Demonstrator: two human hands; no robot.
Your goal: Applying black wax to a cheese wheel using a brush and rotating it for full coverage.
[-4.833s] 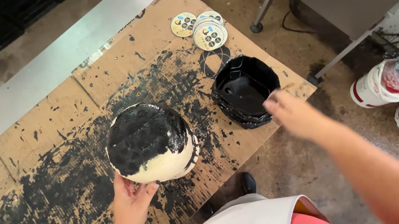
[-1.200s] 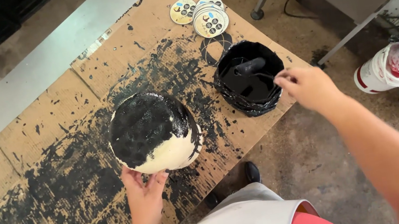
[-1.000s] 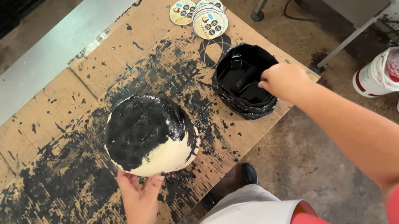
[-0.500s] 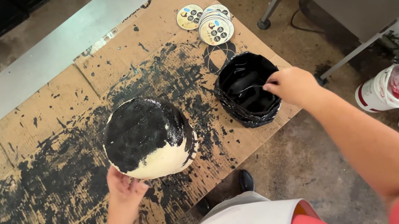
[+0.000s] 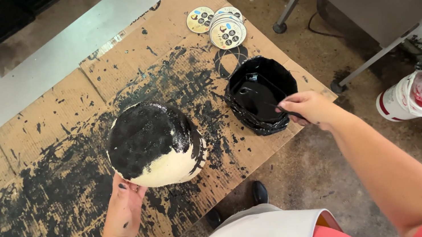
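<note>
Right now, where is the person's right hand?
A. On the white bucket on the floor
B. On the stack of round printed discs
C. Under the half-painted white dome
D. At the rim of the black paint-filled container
D: the right hand rests at the near rim of the black paint-filled container, holding a dark tool that dips into it, while the left hand touches the half-painted white dome.

Paint-spattered cardboard-covered table (image 5: 52, 135) — half-blackened dome (image 5: 155, 144) at centre, black paint tub (image 5: 260, 94) right, round lids (image 5: 217, 25) upper right.
</note>
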